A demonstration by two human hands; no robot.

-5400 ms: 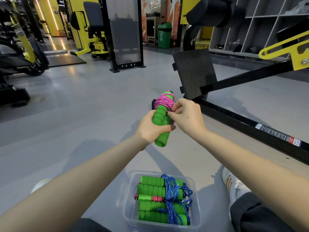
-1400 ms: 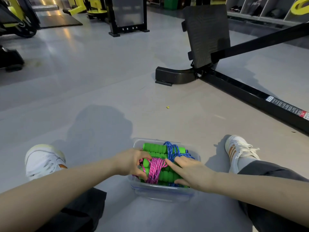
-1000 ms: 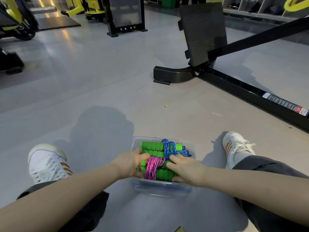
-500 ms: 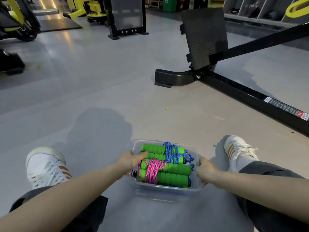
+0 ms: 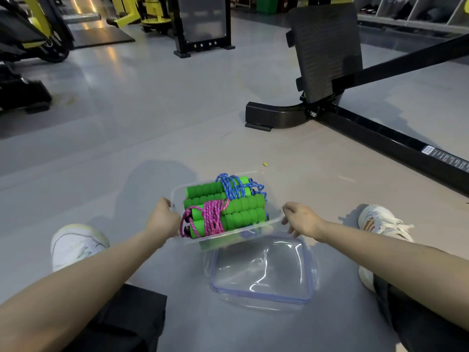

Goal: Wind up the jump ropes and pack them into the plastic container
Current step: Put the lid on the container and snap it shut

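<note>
A clear plastic container point(image 5: 272, 219) hangs tilted above the floor, held at both ends. My left hand point(image 5: 162, 221) grips its left rim and my right hand point(image 5: 299, 219) grips its right rim. Inside lie wound jump ropes with green foam handles point(image 5: 241, 209). A pink rope point(image 5: 210, 218) is wrapped around the front bundle and a blue rope point(image 5: 234, 186) around the back one. The container's clear lid point(image 5: 261, 270) with a blue seal lies flat on the floor just below and in front of the container.
My two white shoes point(image 5: 73, 245) point(image 5: 380, 222) rest on the grey floor either side of the lid. A black gym machine base and footplate point(image 5: 327, 54) stand ahead on the right. More yellow and black machines point(image 5: 30, 34) stand at the far left.
The pink rope bundle went from my hands into the container. Both hands then took the container's ends and lifted it off the floor, uncovering the lid underneath.
</note>
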